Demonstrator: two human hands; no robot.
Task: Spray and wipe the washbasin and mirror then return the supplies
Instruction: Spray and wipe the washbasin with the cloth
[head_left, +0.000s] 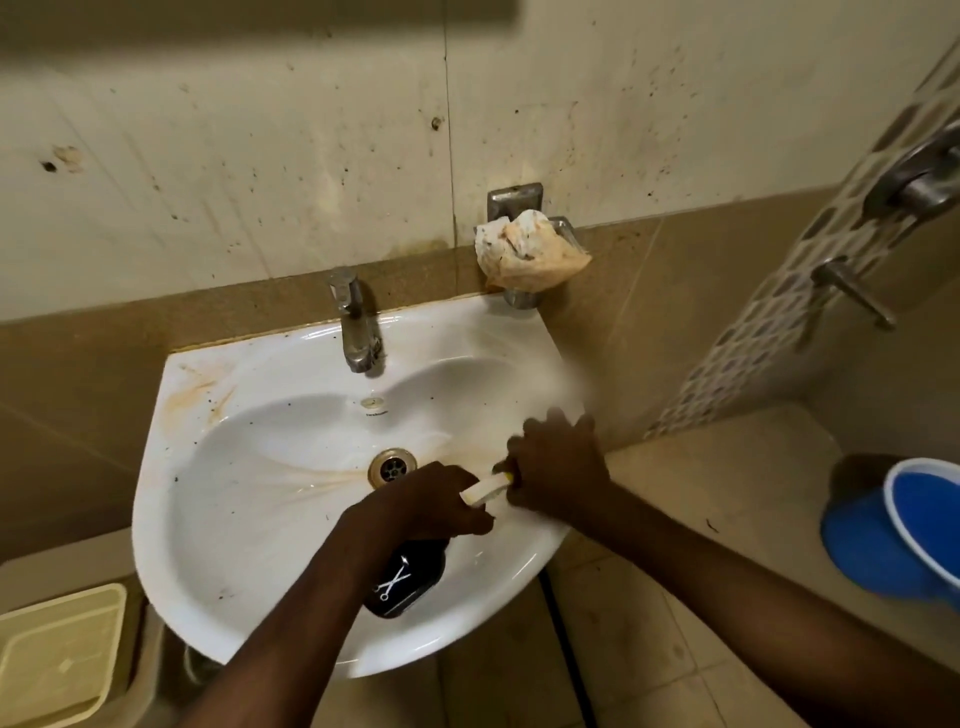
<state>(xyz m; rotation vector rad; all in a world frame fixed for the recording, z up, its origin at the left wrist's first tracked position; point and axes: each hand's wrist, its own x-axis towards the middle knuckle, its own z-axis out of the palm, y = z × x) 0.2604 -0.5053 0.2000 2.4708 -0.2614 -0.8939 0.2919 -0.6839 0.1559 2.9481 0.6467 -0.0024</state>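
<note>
A white washbasin (249, 467) with brown stains hangs on the tiled wall, with a drain (392, 465) in its middle and a metal tap (356, 322) at the back. My left hand (426, 501) is closed around the neck of a black spray bottle (402, 577) with a scissors logo, held over the basin's front. My right hand (561, 467) is over the basin's right rim, with its fingers on the bottle's white and yellow nozzle (488, 486). A crumpled cloth (530, 249) sits on a wall holder above the basin. The mirror is not in view.
A blue bucket (893, 530) stands on a ledge at the right. Metal shower taps (914, 187) stick out of the right wall. A cream plastic lid (57, 654) lies at the lower left. Tiled floor shows below the basin.
</note>
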